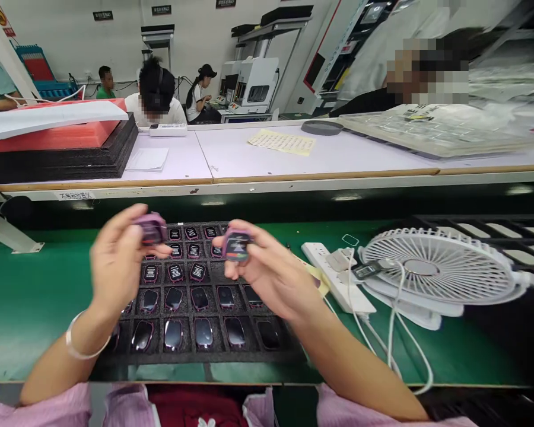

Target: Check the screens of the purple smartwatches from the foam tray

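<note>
Between the thumb and fingers of my left hand (118,261) is a purple-framed smartwatch body (152,229), raised over the back left of a black foam tray (211,350). My right hand (271,267) grips another purple smartwatch body (237,244), its lit screen showing some colour. Both are strapless and held apart from each other. Below them the tray's compartments hold several more watch bodies. Those in the back rows show white text on dark screens, while a front-row watch body (173,333) has a dark, glossy screen. My hands hide parts of the tray.
A white fan (436,273) lies on the green table (40,308) at right, beside a white power strip (338,279) with cables. A lamp base (15,228) stands left. Foam sheets (62,160) are stacked on the raised shelf (231,157). Several people sit or stand beyond.
</note>
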Demonstrator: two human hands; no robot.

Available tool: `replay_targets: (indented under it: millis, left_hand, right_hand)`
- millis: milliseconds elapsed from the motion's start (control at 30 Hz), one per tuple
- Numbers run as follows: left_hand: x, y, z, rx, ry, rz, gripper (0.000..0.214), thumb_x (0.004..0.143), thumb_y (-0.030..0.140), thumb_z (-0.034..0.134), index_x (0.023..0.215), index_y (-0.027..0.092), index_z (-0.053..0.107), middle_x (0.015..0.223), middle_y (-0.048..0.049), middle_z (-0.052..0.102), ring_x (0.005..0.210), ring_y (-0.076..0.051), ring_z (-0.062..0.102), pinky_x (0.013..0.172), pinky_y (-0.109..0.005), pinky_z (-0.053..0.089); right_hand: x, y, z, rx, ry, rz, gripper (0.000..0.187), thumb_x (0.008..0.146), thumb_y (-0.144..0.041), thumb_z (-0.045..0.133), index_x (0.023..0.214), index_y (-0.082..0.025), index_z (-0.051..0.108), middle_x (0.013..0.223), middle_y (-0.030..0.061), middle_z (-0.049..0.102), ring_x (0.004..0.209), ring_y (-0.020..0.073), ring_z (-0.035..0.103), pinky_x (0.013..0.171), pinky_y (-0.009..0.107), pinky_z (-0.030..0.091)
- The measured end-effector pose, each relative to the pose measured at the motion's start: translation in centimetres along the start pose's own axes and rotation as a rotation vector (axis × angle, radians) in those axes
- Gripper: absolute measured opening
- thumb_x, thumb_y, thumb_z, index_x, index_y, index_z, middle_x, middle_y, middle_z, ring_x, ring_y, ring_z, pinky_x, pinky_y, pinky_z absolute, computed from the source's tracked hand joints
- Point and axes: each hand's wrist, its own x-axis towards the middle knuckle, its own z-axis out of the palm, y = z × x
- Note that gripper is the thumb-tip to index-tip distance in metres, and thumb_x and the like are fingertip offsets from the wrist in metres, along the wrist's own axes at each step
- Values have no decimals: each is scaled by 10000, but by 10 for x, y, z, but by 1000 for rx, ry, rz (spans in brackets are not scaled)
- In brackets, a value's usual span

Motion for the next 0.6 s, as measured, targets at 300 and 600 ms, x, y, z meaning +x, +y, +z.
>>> replay_targets:
  millis: [300, 600]
  left_hand:
    - [-14, -115, 44, 130, -431, -495, 445, 758, 203, 733, 1184, 152, 615, 846, -23, 700, 500, -89, 638, 500, -228, 555]
    - [-10, -149, 72, 595, -697, -241, 586, 781, 134, 696, 1351, 164, 562, 1046, -113, 710, 919, -278, 681, 893, -473, 546]
  right_hand:
    - [23, 77, -47, 41, 77, 303, 450, 694, -355, 903, 1026, -191, 649, 848, 21, 730, 454, 65, 548, 445, 206, 410]
    - [11, 60, -89, -66, 47, 217, 652, 711, -110, 750, 1309, -250, 532, 1052, 30, 687, 720, 140, 707, 694, 289, 553]
